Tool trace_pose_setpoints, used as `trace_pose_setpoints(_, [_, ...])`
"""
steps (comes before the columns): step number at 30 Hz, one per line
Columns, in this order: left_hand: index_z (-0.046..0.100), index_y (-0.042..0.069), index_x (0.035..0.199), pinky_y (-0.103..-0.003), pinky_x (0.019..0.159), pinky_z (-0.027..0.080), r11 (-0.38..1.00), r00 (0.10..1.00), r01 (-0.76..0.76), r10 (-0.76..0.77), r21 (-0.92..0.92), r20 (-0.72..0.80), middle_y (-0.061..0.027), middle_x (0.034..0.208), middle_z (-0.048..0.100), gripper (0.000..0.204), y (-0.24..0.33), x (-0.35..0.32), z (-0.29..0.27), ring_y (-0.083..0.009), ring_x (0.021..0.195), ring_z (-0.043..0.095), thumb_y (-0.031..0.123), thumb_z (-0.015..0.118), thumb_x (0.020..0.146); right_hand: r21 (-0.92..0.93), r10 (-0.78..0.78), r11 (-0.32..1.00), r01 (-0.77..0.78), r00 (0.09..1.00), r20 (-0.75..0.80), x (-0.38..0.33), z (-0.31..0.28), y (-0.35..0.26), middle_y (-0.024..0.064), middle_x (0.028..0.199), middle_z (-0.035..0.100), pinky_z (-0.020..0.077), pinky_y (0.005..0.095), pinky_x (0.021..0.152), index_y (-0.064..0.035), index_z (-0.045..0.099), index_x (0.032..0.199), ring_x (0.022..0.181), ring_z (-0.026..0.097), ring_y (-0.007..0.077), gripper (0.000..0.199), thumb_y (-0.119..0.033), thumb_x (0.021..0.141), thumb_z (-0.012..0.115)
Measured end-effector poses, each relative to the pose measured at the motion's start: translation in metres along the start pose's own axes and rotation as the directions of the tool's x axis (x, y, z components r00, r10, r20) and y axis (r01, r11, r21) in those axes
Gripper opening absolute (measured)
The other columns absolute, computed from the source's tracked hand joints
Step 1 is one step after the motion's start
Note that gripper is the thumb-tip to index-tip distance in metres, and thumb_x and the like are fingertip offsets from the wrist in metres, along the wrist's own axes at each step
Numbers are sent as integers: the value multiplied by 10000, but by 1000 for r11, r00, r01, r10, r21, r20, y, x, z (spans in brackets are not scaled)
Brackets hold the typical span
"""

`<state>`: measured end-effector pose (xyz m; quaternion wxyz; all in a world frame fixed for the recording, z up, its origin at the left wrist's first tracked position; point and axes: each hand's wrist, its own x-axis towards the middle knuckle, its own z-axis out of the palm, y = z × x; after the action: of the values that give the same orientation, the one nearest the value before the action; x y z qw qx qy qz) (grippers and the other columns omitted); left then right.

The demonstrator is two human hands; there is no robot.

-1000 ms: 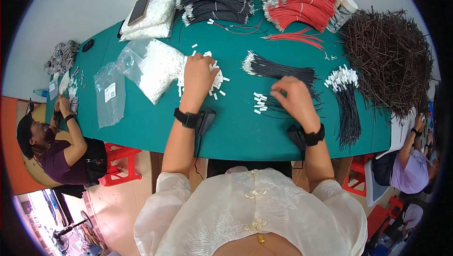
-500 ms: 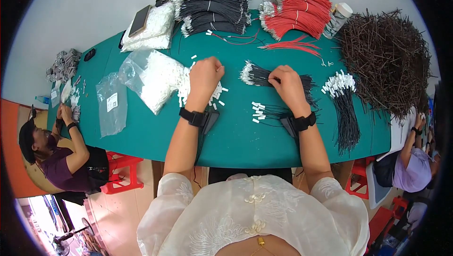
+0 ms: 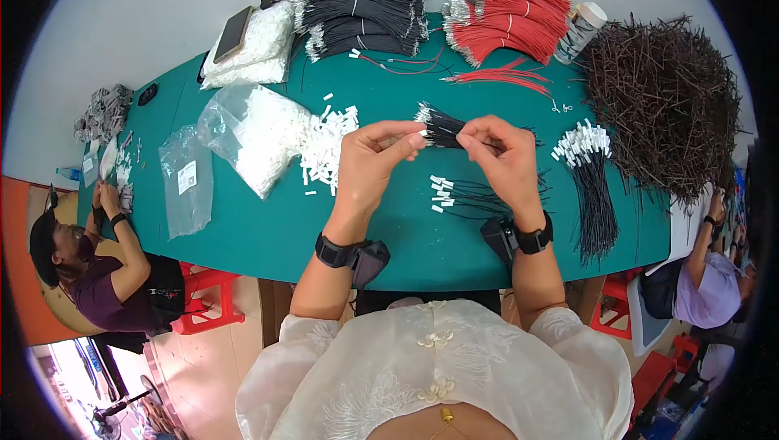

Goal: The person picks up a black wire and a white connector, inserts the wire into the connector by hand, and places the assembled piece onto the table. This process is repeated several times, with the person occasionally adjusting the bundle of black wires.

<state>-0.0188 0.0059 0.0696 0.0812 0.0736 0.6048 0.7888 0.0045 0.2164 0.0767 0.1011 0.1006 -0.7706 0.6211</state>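
Note:
My left hand (image 3: 369, 160) is closed in a pinch on a small white connector housing (image 3: 422, 133). Facing it, my right hand (image 3: 510, 156) pinches a thin black wire, hard to separate from the ones behind. Both hands are above a loose bunch of black wires (image 3: 441, 120) with silvery tips. White connector housings (image 3: 326, 148) lie heaped to the left of my left hand. Just below my fingers are several black wires with white housings (image 3: 442, 194) on their ends. A larger bundle of such wires (image 3: 596, 197) lies right of my right hand.
An open plastic bag (image 3: 264, 140) spills white housings; a flat clear bag (image 3: 187, 180) lies beside it. Black wire bundles (image 3: 361, 10) and red wire bundles (image 3: 511, 14) are stacked at the back. A brown tangled pile (image 3: 661, 107) and a jar (image 3: 580, 33) stand right. Co-workers sit at both sides.
My left hand has moved from the housing heap rightward to the wires, bringing a white housing close to my right hand. My right hand stays near the bunch, fingers now turned toward the left.

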Motion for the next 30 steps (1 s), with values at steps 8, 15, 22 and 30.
trace_pose_setpoints(8, [732,-20,1080,-227,729,517,999,999,-29,29,19,16,-79,883,738,207,6,-9,4,-99,778,659,54,734,887,-13,-78,997,78,995,-65,-3,7,-7,-12,723,630,364,189,539,26,723,930,623,512,33,66,-3,871,732])
trace_pose_setpoints(15, [729,-16,1082,-235,741,520,999,999,-42,42,21,26,-79,899,742,191,6,-10,6,-116,848,699,37,709,900,-127,-119,986,106,988,-99,-7,5,-18,-4,700,623,314,212,511,12,745,896,602,472,37,58,-1,841,757])
trace_pose_setpoints(22, [724,-24,1071,-251,749,526,998,999,-45,45,34,13,-92,926,740,189,2,-10,4,-134,856,701,38,716,893,-215,-224,956,202,971,-83,-8,8,-23,23,688,626,316,239,503,-9,748,890,578,474,69,94,-5,800,774])
trace_pose_setpoints(30, [718,-30,1036,-251,763,535,999,999,-32,32,32,0,-96,928,738,169,2,-13,3,-139,845,694,27,732,878,-303,-341,902,308,938,-61,-9,8,-24,44,697,649,359,259,503,-25,748,878,568,514,124,89,-8,792,765])
